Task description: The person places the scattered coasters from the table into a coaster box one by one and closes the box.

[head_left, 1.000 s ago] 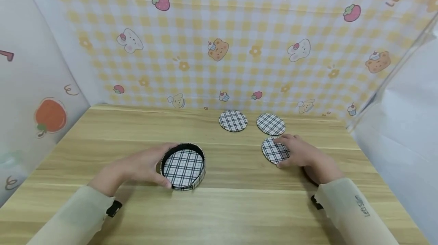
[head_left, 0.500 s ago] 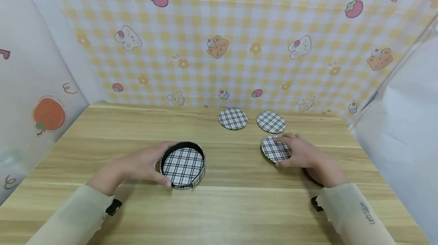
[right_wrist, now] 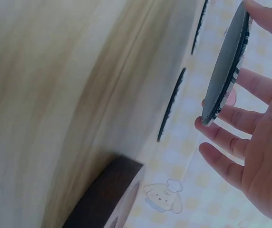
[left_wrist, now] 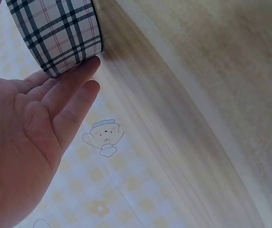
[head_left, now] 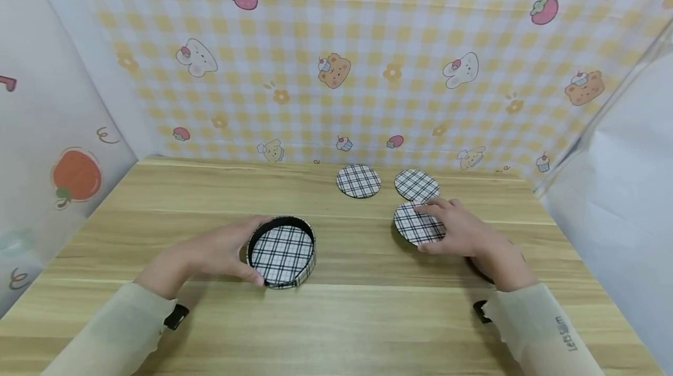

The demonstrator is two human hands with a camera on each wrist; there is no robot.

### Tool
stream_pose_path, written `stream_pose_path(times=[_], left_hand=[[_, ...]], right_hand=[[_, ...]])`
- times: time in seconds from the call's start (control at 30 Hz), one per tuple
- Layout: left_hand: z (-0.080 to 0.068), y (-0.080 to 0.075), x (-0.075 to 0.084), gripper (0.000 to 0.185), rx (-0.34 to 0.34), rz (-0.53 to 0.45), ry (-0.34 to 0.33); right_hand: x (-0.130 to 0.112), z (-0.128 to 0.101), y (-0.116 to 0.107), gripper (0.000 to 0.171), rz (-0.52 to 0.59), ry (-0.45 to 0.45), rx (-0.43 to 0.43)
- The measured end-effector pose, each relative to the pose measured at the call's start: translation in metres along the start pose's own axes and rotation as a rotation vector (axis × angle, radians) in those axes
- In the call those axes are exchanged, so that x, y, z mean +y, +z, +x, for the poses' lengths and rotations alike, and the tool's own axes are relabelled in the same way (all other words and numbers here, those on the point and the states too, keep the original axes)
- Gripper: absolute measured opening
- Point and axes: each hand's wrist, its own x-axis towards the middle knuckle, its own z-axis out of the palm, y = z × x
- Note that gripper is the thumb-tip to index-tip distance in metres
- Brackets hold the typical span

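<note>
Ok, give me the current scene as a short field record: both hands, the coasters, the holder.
left hand: grips the side wall of the round plaid holder, which stands on the wooden table
holder contents: a plaid face shows inside; number of coasters cannot be told
right hand: pinches a plaid coaster by its edge, lifted clear of the table in the right wrist view
loose coasters: two lie flat near the back wall, the left one and the right one

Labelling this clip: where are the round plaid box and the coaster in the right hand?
round plaid box [head_left: 282,254], head view, on its checked inner floor.
coaster [head_left: 415,226], head view, on its plaid top face.
</note>
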Motion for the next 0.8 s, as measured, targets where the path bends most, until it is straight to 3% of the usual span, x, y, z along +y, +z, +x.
stream_pose_path(times=[0.8], left_hand=[[0.001,0.000,-0.002,0.118,-0.004,-0.004,0.008]], right_hand=[[-0.049,0.031,0.003,0.078,0.096,-0.057,-0.001]])
